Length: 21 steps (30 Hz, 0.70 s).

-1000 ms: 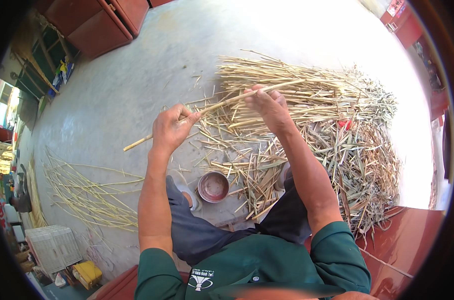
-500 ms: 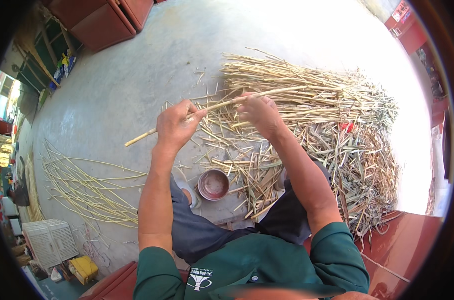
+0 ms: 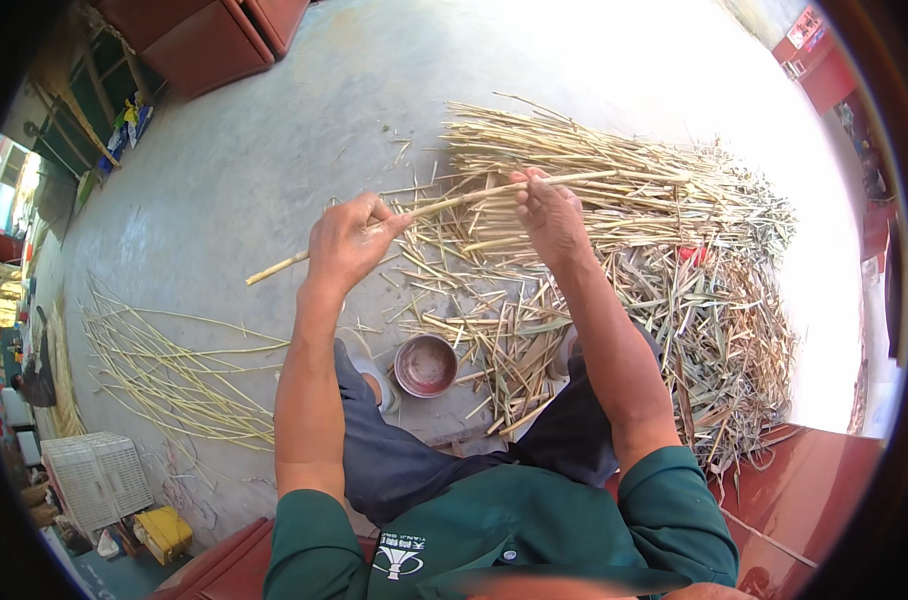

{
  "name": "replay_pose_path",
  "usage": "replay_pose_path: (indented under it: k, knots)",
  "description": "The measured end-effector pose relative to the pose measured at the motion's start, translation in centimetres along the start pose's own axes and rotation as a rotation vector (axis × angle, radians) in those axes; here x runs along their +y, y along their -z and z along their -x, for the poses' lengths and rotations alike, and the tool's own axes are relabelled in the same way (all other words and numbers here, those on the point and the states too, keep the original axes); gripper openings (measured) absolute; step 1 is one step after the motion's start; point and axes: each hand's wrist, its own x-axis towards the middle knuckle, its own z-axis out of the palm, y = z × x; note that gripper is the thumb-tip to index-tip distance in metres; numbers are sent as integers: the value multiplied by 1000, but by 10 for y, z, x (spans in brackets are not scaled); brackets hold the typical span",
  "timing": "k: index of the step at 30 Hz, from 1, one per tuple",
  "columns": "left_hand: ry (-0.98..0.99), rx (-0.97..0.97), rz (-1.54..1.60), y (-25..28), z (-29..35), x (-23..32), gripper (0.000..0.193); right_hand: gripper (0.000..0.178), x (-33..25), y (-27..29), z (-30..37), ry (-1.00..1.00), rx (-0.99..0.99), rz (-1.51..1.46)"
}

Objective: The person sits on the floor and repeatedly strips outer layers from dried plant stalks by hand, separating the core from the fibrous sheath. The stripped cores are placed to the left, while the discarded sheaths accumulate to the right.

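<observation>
Long, thin, straw-coloured dry stalk (image 3: pixel 459 203) up in the air, slanting between 2 bare hands, above the grey concrete floor (image 3: pixel 244 180)! Left hand (image 3: pixel 351 243) has it pinched, thumb pressed against curled fingers, and the butt end pokes out beyond, low on the left. Right hand (image 3: pixel 554 222) is up near the bundle, fingers bent in with their tips closed on the stalk; how firmly, I cannot tell. Beyond those fingers the far end runs out over the big bundle of pale yellow stalks (image 3: pixel 594 150), leafy grey-green tops fanned at its right end. As for progress, this 1 looks bare along the length that shows, so call it cleaned or close to it. Plenty left, by the look of that bundle! Done so far: a deep heap of dry leaf and stem scraps (image 3: pixel 719 340) at the right, and slim yellow-green rods (image 3: pixel 174 375) spread at the left, though whether those are finished pieces, I cannot say. Round reddish-brown bowl (image 3: pixel 425 368) sits between the feet.
</observation>
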Motion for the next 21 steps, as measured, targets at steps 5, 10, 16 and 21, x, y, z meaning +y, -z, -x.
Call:
replay_pose_path:
  k: [5, 10, 16, 21]
  knots:
    - [-21, -29, -9, -3, 1, -1, 32, 26, 2, 16, -3, 20, 147, 172]
    - [-150, 5, -84, -8, 5, 0, 29, 34, 1, 19, -5, -12, 218, 252]
    - [-304, 28, -79, -5, 5, 2, 23, 45, -7, 16, -7, -41, 274, 332]
    - [-287, 3, -127, -2, 7, -3, 20, 50, -10, 13, -9, -105, 303, 399]
